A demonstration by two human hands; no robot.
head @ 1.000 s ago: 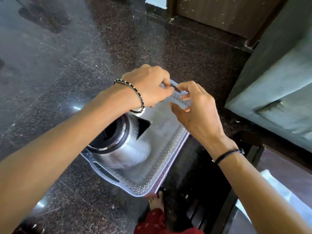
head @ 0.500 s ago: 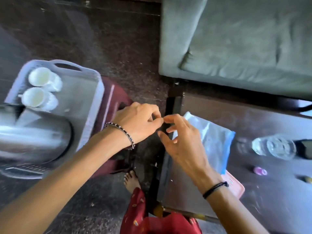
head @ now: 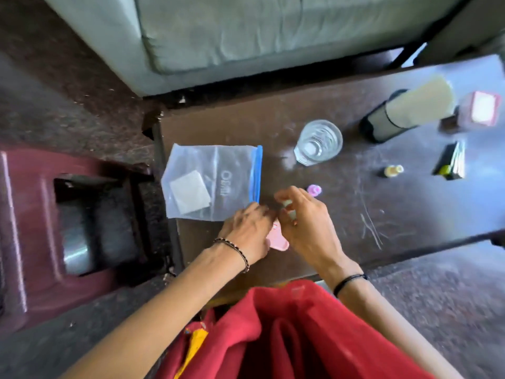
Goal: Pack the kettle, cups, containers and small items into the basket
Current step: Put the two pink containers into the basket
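Note:
My left hand [head: 246, 231] and my right hand [head: 306, 222] meet over the near edge of the dark wooden table [head: 410, 214]. The right hand's fingers pinch a small pale item [head: 289, 209], blurred. The left hand's fingers curl beside it, above a flat pink object [head: 280, 243]; whether they grip anything is unclear. A clear zip bag [head: 213, 181] with a blue seal lies just left of the hands. A small purple item [head: 314, 190] sits just beyond the right hand. The basket and kettle are out of view.
Farther right on the table stand a drinking glass [head: 318, 142], a black and beige cylinder container [head: 404, 113], a pink-lidded box [head: 482, 110], a tiny yellow bottle [head: 393, 170] and a black packet [head: 451, 160]. A maroon stool [head: 32, 228] is at the left, a grey sofa [head: 246, 36] behind.
My view has swung right from the basket with the kettle and cups to the table. Both hands moved with it, staying together, and now hover by the zip bag.

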